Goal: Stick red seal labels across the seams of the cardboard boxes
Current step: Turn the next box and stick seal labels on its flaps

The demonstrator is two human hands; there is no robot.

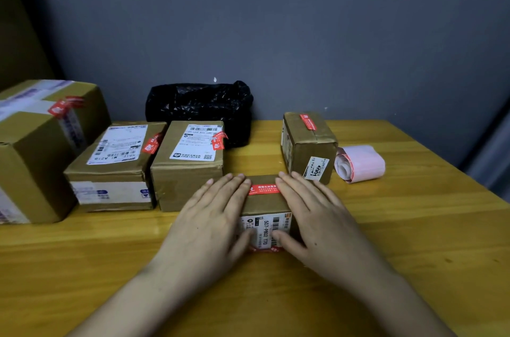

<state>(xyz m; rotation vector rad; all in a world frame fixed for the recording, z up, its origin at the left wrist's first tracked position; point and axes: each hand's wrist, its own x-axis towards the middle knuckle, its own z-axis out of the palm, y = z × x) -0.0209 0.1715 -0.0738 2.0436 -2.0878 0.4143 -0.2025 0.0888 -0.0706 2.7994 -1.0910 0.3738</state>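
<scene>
— What is the head view showing between the hands?

— A small brown cardboard box (265,205) is sitting on the wooden table (414,240). The left hand (212,223) and the right hand (317,218) are lying flat against its two sides, fingers straight and relaxed, clasping nothing.

— And the seal?

— A red seal label (264,189) with white lettering is running across the box top, stretching from the left fingertips (242,180) to the right fingertips (284,178), which are touching its ends. A white shipping label (266,231) with barcodes is lying between the two thumbs, and a sliver of red is peeking out at its near edge.

— What is lying beyond the fingers?

— Past the left fingertips three larger boxes are standing, each wearing a red seal. Past the right fingertips another small box (307,146) is standing with a red seal on top, and just beside it a pink label roll (360,162). A black plastic bag (201,110) is slumping against the grey wall.
</scene>
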